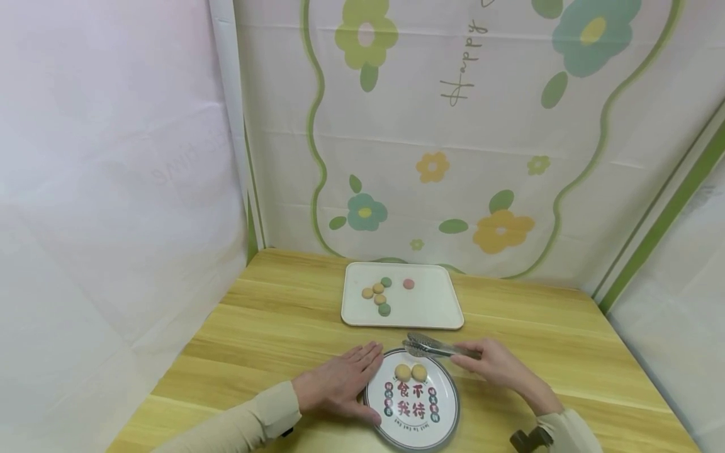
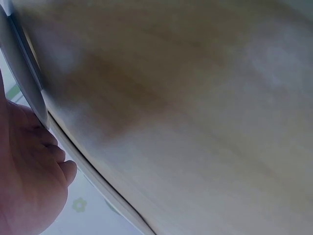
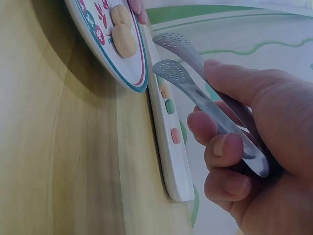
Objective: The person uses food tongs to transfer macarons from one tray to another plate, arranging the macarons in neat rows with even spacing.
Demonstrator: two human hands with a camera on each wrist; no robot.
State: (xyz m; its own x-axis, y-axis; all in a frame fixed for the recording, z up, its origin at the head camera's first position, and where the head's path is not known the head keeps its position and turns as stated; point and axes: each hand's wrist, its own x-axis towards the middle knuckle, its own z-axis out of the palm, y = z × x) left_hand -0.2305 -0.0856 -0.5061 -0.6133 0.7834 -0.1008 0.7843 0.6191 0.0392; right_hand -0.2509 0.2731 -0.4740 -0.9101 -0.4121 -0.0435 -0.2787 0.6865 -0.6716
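In the head view my left hand (image 1: 342, 382) lies with straight fingers against the left rim of a round white plate (image 1: 416, 428) printed with red characters. Two tan macarons (image 1: 403, 372) sit side by side near the plate's far edge. My right hand (image 1: 498, 363) grips metal tongs (image 1: 433, 346), whose perforated tips hover at the plate's far rim. Seen from the right wrist, the tongs' tips (image 3: 171, 71) stand apart with nothing between them, and thumb and fingers wrap the arms. The left wrist view shows part of the left hand (image 2: 34, 171) beside the plate's edge (image 2: 24, 63).
A white rectangular tray (image 1: 430, 308) lies beyond the plate. On its left half are several tan and green macarons (image 1: 380, 299); a pink macaron (image 1: 408, 284) lies nearer its middle. Behind the wooden table (image 1: 272, 314) hangs a flowered curtain (image 1: 396, 126).
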